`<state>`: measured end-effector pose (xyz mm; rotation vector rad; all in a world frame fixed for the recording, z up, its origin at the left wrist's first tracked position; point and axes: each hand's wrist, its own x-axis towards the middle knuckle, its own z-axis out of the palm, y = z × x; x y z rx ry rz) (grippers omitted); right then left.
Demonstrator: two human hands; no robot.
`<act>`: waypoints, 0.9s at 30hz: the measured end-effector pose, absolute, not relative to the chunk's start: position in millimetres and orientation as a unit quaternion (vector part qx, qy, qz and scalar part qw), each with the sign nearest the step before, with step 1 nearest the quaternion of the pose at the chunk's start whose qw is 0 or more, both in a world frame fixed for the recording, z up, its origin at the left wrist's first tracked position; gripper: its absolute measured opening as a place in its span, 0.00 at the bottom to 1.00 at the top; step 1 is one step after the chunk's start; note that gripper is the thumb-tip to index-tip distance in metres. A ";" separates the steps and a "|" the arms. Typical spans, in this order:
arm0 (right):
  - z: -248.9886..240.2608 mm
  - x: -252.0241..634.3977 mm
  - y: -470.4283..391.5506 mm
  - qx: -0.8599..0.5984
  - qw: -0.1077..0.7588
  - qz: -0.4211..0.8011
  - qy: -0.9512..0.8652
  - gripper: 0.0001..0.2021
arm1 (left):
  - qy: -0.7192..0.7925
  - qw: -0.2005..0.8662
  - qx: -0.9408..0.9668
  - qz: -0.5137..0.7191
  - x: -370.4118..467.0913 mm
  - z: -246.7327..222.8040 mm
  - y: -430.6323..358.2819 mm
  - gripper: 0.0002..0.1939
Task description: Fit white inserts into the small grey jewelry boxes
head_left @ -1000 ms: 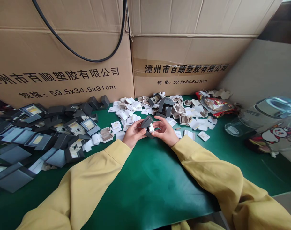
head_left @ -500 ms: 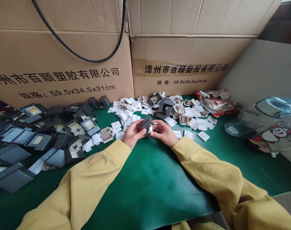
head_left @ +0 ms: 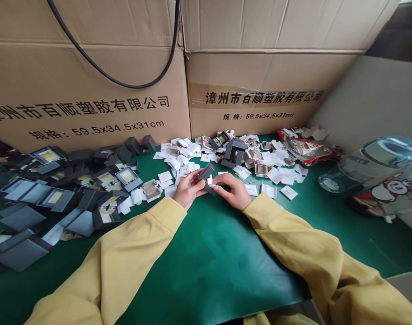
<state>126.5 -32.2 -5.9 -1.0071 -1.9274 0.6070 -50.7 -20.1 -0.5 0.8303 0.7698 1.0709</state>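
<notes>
My left hand (head_left: 188,189) is closed around a small dark grey hinged box (head_left: 206,171), holding it tilted above the table with its lid raised. Something white, like a paper insert (head_left: 209,180), shows inside the opening. My right hand (head_left: 233,191) has its thumb and forefinger bent in against the box's right side, beside the white piece. The fingertips hide part of the box, so what else is inside cannot be made out. Loose white paper and card inserts (head_left: 185,151) lie just beyond both hands.
Many dark grey boxes (head_left: 82,155), several opened, are heaped at left. More inserts and a few grey boxes (head_left: 235,151) lie at the back against large cartons (head_left: 253,72). A red snack packet (head_left: 307,149) and a clear plastic bottle (head_left: 355,167) are at right. A black cable (head_left: 131,85) hangs above.
The box has tipped slightly in my left hand, showing more of its lower part. My right fingers have shifted a little along its right side.
</notes>
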 end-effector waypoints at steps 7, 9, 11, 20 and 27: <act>-1.7 130.0 -34.0 -0.363 0.401 0.209 -0.814 0.08 | 0.337 0.736 0.367 0.457 -52.9 -2.2 -19.9 0.23; -1.3 130.5 -34.0 -0.364 0.393 0.214 -0.817 0.09 | 0.334 0.740 0.367 0.454 -53.0 -1.5 -20.1 0.24; -0.7 130.3 -33.9 -0.361 0.386 0.218 -0.820 0.09 | 0.333 0.742 0.364 0.453 -53.0 -0.8 -20.2 0.24; 5.1 128.7 -32.9 -0.331 0.357 0.242 -0.839 0.11 | 0.330 0.738 0.395 0.436 -54.3 -3.5 -20.9 0.23; 6.2 129.9 -32.2 -0.314 0.348 0.238 -0.850 0.11 | 0.333 0.732 0.403 0.437 -55.1 -4.3 -20.5 0.24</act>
